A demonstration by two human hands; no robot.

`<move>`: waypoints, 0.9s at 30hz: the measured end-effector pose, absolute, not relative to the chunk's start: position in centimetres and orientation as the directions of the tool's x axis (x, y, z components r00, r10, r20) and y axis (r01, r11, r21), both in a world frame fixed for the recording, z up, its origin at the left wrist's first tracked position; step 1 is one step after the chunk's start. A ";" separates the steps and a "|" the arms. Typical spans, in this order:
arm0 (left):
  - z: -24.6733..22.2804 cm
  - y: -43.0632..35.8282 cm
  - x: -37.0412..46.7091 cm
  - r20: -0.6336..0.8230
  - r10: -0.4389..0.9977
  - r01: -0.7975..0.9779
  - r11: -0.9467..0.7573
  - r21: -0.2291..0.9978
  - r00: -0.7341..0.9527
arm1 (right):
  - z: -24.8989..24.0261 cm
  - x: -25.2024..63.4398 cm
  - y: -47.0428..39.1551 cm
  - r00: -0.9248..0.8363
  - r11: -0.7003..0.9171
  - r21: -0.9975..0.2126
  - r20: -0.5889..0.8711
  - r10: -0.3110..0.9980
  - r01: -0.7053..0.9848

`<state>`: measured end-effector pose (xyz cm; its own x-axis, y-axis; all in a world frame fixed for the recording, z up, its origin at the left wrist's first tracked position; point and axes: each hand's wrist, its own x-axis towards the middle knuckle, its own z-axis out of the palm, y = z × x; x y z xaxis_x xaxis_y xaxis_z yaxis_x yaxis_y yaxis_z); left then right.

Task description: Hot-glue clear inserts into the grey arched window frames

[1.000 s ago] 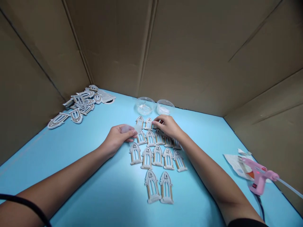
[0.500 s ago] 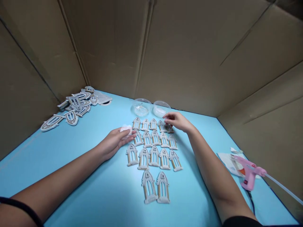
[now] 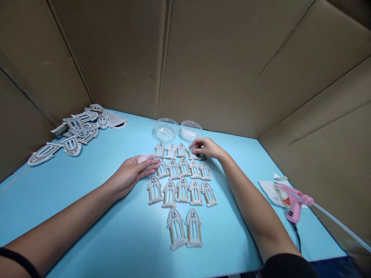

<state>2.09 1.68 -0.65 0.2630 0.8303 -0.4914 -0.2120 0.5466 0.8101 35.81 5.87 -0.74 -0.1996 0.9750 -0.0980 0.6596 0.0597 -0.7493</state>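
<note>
Rows of small arched window pieces (image 3: 182, 189), white with gold-brown sides, lie on the light blue table. My left hand (image 3: 136, 170) is wrapped round a white wad (image 3: 142, 158) at the left of the rows, its fingertips over a piece in the second row. At the right end of the back row, my right hand (image 3: 206, 148) is closed with thumb and fingers together, just over a window piece (image 3: 191, 152). What its fingertips hold, if anything, is too small to make out.
Two clear round dishes (image 3: 165, 130) (image 3: 189, 132) stand behind the rows, the right one with white material inside. More arched pieces (image 3: 72, 146) are heaped at the far left. A pink glue gun (image 3: 295, 202) lies at the right beside a packet (image 3: 271, 191). Cardboard walls (image 3: 214, 65) surround the table.
The whole view has shifted, so things appear further left. My right hand has moved slightly left along the back row. My left hand keeps hold of the white wad.
</note>
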 end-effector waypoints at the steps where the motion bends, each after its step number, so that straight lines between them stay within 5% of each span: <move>1: -0.6 1.7 2.1 -0.487 0.832 -0.212 0.543 0.813 0.265 | -0.8 35.7 5.8 -0.193 0.058 -0.749 -0.094 0.977 0.661; 20: -0.7 1.4 1.8 -0.444 0.844 -0.214 0.513 0.831 0.301 | -1.5 35.2 5.9 -0.145 0.011 -0.752 -0.113 0.983 0.659; 27: -1.2 1.5 1.7 -0.410 0.852 -0.164 0.478 0.863 0.326 | -1.9 34.3 5.4 -0.092 0.095 -0.633 0.037 0.995 0.768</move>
<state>1.66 1.48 -1.17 0.3256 0.8519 -0.4102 -0.1641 0.4782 0.8628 34.27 5.37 -1.92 -0.0920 0.9951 0.0373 0.7680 0.0947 -0.6334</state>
